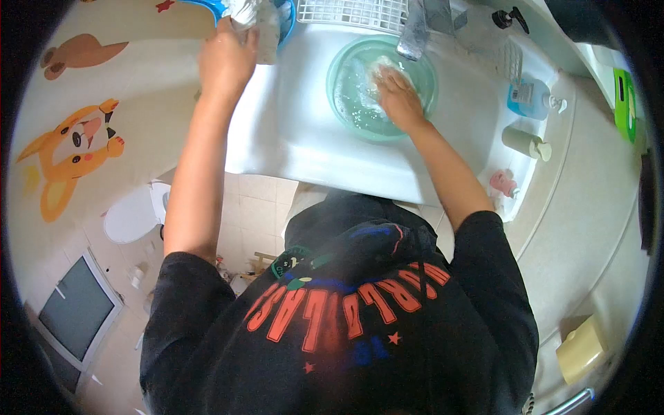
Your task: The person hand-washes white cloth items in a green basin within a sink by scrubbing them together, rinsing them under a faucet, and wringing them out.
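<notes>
A round pale-green basin (334,97) of sudsy water stands in the white sink (304,145). My right hand (400,93) is in the basin, its fingers closed over a whitish, wet, cloth-like thing (382,63), partly hidden by the hand and suds. At the upper left, my left hand (232,55) reaches to a blue tub (287,38). Its fingers are closed at a white crumpled thing (242,12), which looks like cloth and runs out of view at the top. A pale, upright piece (268,41) stands beside those fingers.
The grey metal faucet (413,38) overhangs the green basin. A white wire rack (353,12) lies behind it. Along the right rim stand a blue soap bottle (529,99), a pale-green pump bottle (523,142) and a pink bottle (503,182). A cartoon-decorated wall (138,180) borders the left.
</notes>
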Available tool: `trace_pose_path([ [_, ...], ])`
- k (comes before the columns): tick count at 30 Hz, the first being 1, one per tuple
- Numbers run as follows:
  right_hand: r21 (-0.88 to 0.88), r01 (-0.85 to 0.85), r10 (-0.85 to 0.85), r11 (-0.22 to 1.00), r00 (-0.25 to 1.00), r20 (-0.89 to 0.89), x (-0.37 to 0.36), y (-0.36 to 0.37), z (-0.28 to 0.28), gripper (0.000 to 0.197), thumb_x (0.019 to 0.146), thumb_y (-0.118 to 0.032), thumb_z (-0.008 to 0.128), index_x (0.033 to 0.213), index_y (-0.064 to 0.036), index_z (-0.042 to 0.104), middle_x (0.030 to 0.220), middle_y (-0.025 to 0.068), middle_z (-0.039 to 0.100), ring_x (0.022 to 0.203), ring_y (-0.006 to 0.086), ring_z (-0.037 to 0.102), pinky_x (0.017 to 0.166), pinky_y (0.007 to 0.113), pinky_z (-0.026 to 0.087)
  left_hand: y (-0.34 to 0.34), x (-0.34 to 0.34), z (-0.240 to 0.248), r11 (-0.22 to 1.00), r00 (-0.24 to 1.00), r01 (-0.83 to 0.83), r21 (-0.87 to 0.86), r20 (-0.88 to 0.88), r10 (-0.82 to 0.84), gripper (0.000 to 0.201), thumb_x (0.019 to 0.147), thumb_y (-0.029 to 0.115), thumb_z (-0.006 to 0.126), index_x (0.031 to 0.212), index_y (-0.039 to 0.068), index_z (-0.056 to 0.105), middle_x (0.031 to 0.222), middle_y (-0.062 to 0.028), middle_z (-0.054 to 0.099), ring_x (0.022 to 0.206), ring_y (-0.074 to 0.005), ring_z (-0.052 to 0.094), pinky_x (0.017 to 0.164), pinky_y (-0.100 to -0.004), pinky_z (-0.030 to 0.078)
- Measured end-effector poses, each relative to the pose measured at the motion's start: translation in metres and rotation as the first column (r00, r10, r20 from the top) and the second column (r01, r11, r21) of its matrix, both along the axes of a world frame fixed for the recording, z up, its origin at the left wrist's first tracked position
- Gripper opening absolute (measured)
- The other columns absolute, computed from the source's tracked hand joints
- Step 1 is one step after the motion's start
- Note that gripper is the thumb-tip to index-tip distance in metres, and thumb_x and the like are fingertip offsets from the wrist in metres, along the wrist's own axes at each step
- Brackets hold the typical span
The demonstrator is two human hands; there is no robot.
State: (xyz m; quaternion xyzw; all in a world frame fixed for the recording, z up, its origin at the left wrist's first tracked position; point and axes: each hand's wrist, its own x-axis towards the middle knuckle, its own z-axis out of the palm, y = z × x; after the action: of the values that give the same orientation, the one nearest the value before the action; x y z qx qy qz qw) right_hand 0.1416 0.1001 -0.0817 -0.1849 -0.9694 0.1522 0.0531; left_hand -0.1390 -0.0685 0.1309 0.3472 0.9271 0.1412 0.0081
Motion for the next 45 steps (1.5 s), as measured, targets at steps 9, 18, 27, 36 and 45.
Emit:
trace_pose_path([
  [9,-0.017,0.164,-0.151,0.986,0.94,0.308,-0.014,-0.013,0.029,0.088,0.078,-0.031,0.073,0.149,-0.0097,0.025,0.156,0.0102,0.021,0.146,0.0288,0.013,0.117,0.047,0.018,-0.014,0.023,-0.01,0.941,0.944,0.167,0.293,-0.322,-0.068,0.035,0.083,0.023,0.066,0.113,0.005,0.062,0.126,-0.0168,0.053,0.114,-0.0381,0.044,0.101,-0.0466,0.03],
  [18,-0.005,-0.005,0.006,1.0,0.998,0.061,0.0,-0.002,0.013,0.073,0.076,-0.016,0.07,0.141,-0.0093,0.039,0.149,0.0123,0.033,0.139,0.0298,0.027,0.112,0.047,0.027,-0.037,0.116,-0.063,0.855,0.899,0.359,0.374,0.106,-0.425,0.027,0.079,-0.003,0.059,0.102,0.008,0.066,0.118,-0.0116,0.053,0.106,-0.0302,0.051,0.086,-0.0381,0.045],
  [27,0.025,0.266,-0.266,0.964,0.946,0.183,0.021,-0.047,0.02,0.034,0.081,-0.014,0.063,0.114,-0.0077,0.059,0.107,0.013,0.06,0.106,0.0321,0.054,0.1,0.039,0.041,0.04,0.134,-0.166,0.765,0.744,0.62,0.171,0.18,-0.643,0.042,0.078,-0.003,0.057,0.118,0.009,0.06,0.123,-0.0124,0.056,0.1,-0.0325,0.061,0.092,-0.0418,0.047],
  [36,-0.693,0.529,-0.696,0.49,0.716,0.054,0.052,0.021,0.066,0.02,0.091,-0.013,0.056,0.108,-0.0085,0.064,0.098,0.0147,0.064,0.085,0.0296,0.063,0.075,0.039,0.05,0.045,0.11,-0.135,0.876,0.846,0.463,-0.135,0.361,-0.391,0.023,0.086,0.016,0.06,0.106,0.005,0.062,0.097,-0.0198,0.067,0.092,-0.0381,0.063,0.081,-0.0459,0.05],
  [45,-0.122,0.391,-0.389,0.912,0.92,0.037,0.065,0.033,0.163,0.022,0.087,-0.019,0.062,0.1,-0.0011,0.065,0.101,0.0147,0.061,0.092,0.0328,0.058,0.082,0.043,0.047,0.01,0.081,-0.018,0.972,0.954,0.166,0.169,0.221,-0.201,0.018,0.081,0.015,0.065,0.096,0.005,0.068,0.084,-0.0154,0.068,0.077,-0.0332,0.066,0.071,-0.0405,0.052],
])
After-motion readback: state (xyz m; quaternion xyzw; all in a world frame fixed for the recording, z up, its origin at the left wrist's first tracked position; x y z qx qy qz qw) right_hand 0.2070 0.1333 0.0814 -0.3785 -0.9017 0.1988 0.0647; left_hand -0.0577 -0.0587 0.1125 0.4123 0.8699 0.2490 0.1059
